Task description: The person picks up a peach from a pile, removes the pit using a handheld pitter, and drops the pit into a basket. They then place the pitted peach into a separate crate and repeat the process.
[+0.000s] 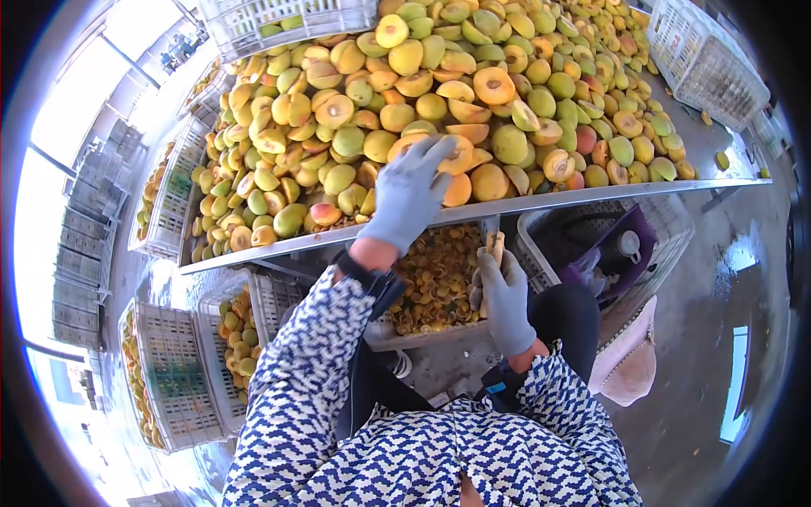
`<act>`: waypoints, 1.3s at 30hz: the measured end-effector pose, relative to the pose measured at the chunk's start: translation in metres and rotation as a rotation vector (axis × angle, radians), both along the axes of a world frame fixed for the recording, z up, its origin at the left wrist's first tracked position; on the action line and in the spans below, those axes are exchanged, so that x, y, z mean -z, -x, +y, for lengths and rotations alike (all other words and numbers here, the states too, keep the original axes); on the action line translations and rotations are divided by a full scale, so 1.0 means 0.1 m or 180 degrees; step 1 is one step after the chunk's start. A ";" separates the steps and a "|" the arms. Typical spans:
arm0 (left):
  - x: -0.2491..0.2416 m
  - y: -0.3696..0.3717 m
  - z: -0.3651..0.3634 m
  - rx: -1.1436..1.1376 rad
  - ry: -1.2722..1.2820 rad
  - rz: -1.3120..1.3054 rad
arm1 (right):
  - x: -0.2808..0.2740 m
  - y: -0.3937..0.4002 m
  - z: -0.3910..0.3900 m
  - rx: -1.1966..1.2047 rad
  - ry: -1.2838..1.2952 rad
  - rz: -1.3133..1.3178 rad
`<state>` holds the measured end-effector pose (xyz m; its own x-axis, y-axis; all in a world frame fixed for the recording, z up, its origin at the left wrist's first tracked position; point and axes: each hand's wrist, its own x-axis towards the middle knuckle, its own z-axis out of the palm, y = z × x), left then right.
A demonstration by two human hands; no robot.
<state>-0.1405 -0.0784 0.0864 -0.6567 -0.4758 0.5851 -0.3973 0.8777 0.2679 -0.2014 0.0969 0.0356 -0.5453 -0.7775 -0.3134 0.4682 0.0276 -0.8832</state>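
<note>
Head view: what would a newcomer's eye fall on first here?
Most likely the big heap of yellow-green halved stone fruit, peaches by their look, spread over the metal-edged table across the upper half. Next, the grey-gloved left hand at the heap's near edge, and the gloved right hand below that edge, gripping a light-coloured handle. Lower left, slatted crates of fruit stand out too.

hands [409,193]: 2 | table [338,239]: 1 | wooden handle [495,247]: 1 | fruit [494,85]: uncountable

Smooth metal table edge [574,199] below the left hand [411,193]; matt cloth-like gloves on both hands; wooden-looking handle [495,247] in the right hand [505,300].
</note>
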 end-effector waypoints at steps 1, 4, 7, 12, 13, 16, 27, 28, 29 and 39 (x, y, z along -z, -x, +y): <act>0.03 0.14 -0.07 0.0001 -0.0037 -0.0031 | -0.01 0.00 -0.01 0.0001 -0.0037 -0.0031; 0.02 0.39 -0.15 -0.0254 0.0616 -0.1099 | 0.00 -0.01 -0.01 -0.0034 0.0086 -0.0136; -0.04 0.40 -0.12 -0.0586 0.0570 -0.1344 | 0.03 -0.02 0.02 -0.0110 0.0191 -0.0117; -0.42 -0.05 0.05 0.0117 0.0195 0.0797 | 0.00 -0.05 0.07 -0.0119 0.0191 0.0086; -0.49 -0.25 0.08 0.0278 -0.0680 0.1049 | 0.01 -0.07 0.07 -0.0113 0.0234 0.0342; -0.47 -0.89 0.37 0.0229 -0.3801 0.1405 | -0.02 -0.17 0.07 -0.0506 0.0208 0.0547; 0.83 -1.57 0.87 0.0172 -0.5070 0.2664 | 0.27 -0.70 0.02 -0.1370 0.0652 0.3007; 0.82 -1.55 0.91 0.0175 -0.5168 0.3002 | 0.27 -0.74 0.04 -0.1368 0.0623 0.3167; 0.82 -1.54 0.93 0.0335 -0.5101 0.3026 | 0.30 -0.76 0.02 -0.1409 0.0648 0.3371; 0.97 -1.46 0.89 -0.0075 -0.3981 0.3002 | 0.43 -0.95 -0.07 -0.1236 0.0463 0.3886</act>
